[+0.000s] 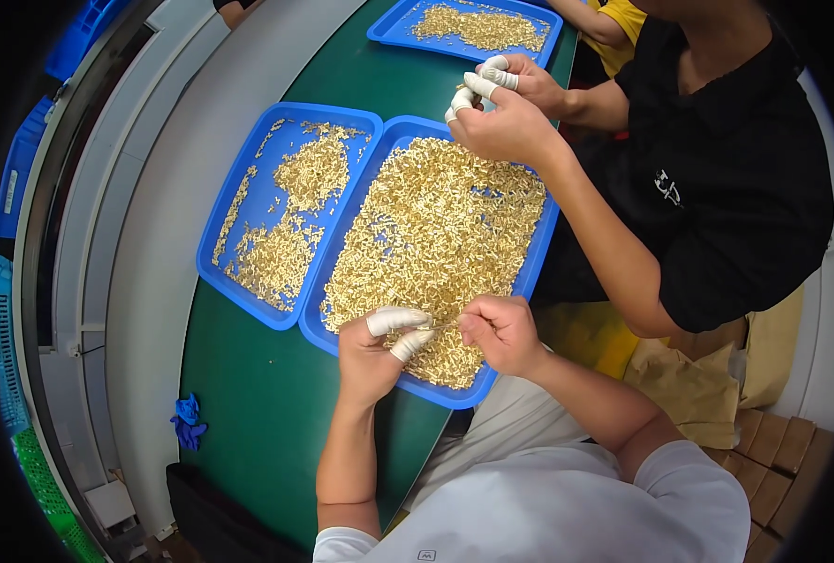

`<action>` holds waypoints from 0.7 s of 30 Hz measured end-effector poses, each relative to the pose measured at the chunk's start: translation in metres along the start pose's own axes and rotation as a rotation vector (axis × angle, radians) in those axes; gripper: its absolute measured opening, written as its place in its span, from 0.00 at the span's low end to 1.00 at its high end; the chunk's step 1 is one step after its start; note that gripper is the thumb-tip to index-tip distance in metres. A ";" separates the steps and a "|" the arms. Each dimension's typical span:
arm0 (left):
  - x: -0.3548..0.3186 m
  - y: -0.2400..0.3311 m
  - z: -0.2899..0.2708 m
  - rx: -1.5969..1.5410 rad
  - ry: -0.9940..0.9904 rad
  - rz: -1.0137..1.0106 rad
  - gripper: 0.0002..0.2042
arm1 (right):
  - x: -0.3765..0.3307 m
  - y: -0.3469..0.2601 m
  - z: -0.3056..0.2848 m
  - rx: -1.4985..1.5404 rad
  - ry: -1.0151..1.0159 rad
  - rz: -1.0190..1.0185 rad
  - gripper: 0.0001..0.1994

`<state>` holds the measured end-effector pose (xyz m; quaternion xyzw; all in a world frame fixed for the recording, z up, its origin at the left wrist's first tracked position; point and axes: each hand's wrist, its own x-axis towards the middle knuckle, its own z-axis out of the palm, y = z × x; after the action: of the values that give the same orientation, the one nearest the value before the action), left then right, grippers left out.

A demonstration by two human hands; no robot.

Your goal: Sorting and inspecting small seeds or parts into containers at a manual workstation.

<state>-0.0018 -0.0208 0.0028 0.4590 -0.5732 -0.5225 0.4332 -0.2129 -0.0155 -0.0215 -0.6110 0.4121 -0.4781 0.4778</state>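
Lying to the left, a blue tray [265, 186] holds gold-coloured bits; the left hand [365, 355], fingertips capped white, pinches a small gold piece [425, 327] above a fuller tray [450, 396]; the bare right hand [511, 335] is pinched narrow close by, whether on anything I can't tell.

The desk [267, 403] is green, the trays [265, 192] blue, the small pieces [436, 225] gold, the finger covers [394, 321] white.

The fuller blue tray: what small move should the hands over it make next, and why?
Perhaps ease the right hand slightly toward the left hand, above the fuller blue tray. Their fingertips face each other across a narrow gap, and the left hand's white finger covers nearly meet; whether either grips any of the gold-coloured pieces is too small to tell.
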 end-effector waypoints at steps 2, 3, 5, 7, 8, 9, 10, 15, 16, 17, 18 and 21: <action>0.001 0.001 0.000 0.034 -0.012 0.033 0.12 | 0.001 -0.002 0.001 -0.002 0.009 -0.003 0.11; 0.001 0.001 0.000 0.067 -0.025 0.067 0.12 | 0.001 -0.002 0.001 -0.006 0.019 -0.007 0.10; 0.001 -0.001 -0.001 0.033 -0.013 0.068 0.12 | 0.000 0.000 0.002 0.032 0.047 0.017 0.10; 0.000 -0.003 -0.002 0.000 0.002 0.068 0.12 | -0.001 0.001 0.002 0.070 0.073 0.040 0.10; 0.000 -0.004 -0.003 0.006 0.006 0.070 0.12 | 0.000 0.001 0.001 0.043 0.056 0.022 0.10; 0.000 -0.004 -0.004 0.012 0.010 0.071 0.12 | 0.000 0.001 0.001 0.017 0.038 0.004 0.09; 0.000 -0.004 -0.003 0.012 0.011 0.071 0.12 | 0.000 0.001 0.001 0.017 0.037 0.004 0.09; 0.005 0.013 0.001 0.437 0.025 0.279 0.12 | 0.000 0.001 0.003 -0.021 0.065 0.008 0.09; 0.004 0.015 0.002 0.438 0.025 0.279 0.12 | 0.000 0.000 0.003 -0.021 0.065 0.008 0.09; 0.004 0.016 0.003 0.529 0.033 0.342 0.12 | 0.001 -0.001 0.003 -0.039 0.059 0.012 0.09; 0.004 0.017 0.003 0.620 0.041 0.406 0.12 | 0.001 -0.002 0.003 -0.057 0.053 0.016 0.09; 0.002 0.015 0.003 0.546 -0.035 0.290 0.13 | 0.001 -0.003 0.002 -0.041 0.010 -0.010 0.09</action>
<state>-0.0065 -0.0219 0.0179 0.4629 -0.7593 -0.2898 0.3537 -0.2102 -0.0154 -0.0188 -0.6204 0.4212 -0.4747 0.4608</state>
